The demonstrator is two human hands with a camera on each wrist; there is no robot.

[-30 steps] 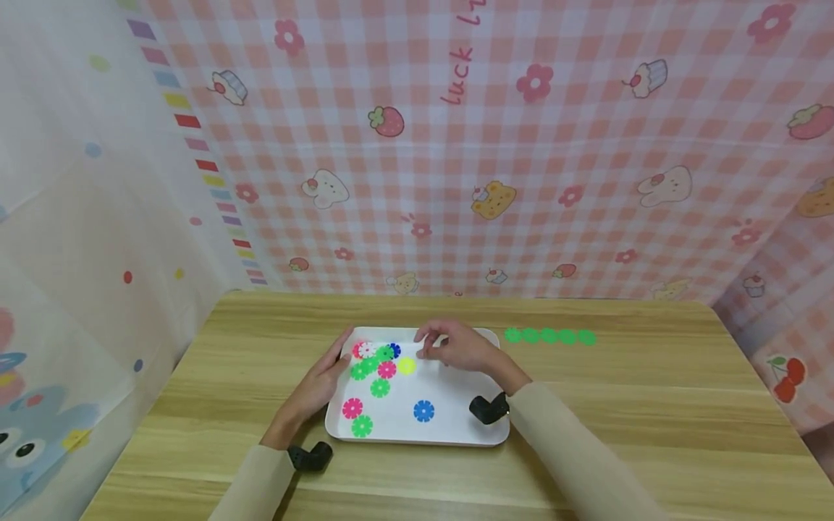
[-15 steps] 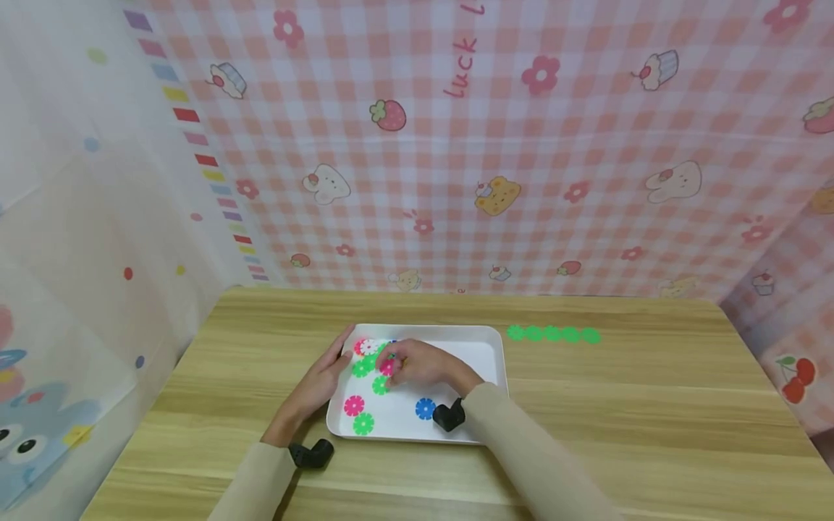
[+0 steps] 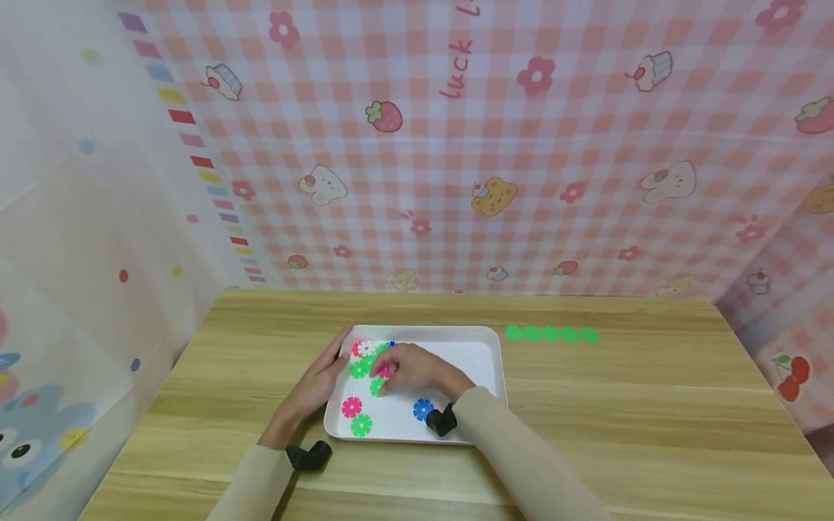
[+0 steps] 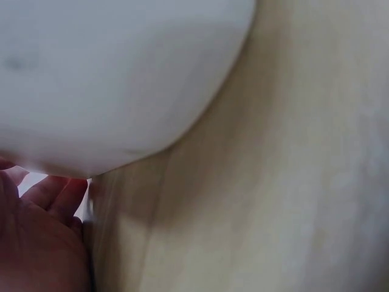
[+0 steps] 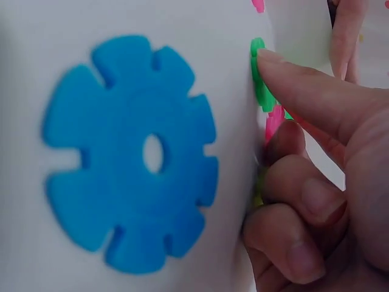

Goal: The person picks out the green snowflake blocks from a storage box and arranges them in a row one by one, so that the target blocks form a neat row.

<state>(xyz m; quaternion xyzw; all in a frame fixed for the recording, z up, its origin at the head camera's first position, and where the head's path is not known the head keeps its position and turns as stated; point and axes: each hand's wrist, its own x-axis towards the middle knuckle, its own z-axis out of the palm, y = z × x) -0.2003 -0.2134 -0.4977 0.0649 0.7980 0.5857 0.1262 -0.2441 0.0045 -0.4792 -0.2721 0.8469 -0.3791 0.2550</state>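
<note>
A white tray (image 3: 469, 344) holds several notched plastic discs, mostly at its left. My left hand (image 3: 318, 382) grips the tray's left edge, its thumb over the rim. In the left wrist view, that hand's fingers (image 4: 67, 198) meet the tray's pale wall (image 4: 152, 91). My right hand (image 3: 420, 369) is low over the left half of the tray, thumb and index apart. Its thumb touches a green disc (image 5: 261, 76) in the right wrist view, while the other fingers curl over. A pink disc (image 3: 384, 370) is partly hidden beneath. The blue disc (image 5: 121, 158) lies flat below the wrist.
Linked green discs (image 3: 551, 333) form a row on the wooden table (image 3: 651, 405), right of the tray's far corner. A pink disc (image 3: 352, 407) and a green disc (image 3: 361, 425) lie near the tray's front left. A checked cloth (image 3: 443, 145) hangs behind the table.
My right hand has moved left from the tray's far middle and down to the green and pink discs, covering the yellow one. My left hand stays on the tray's edge.
</note>
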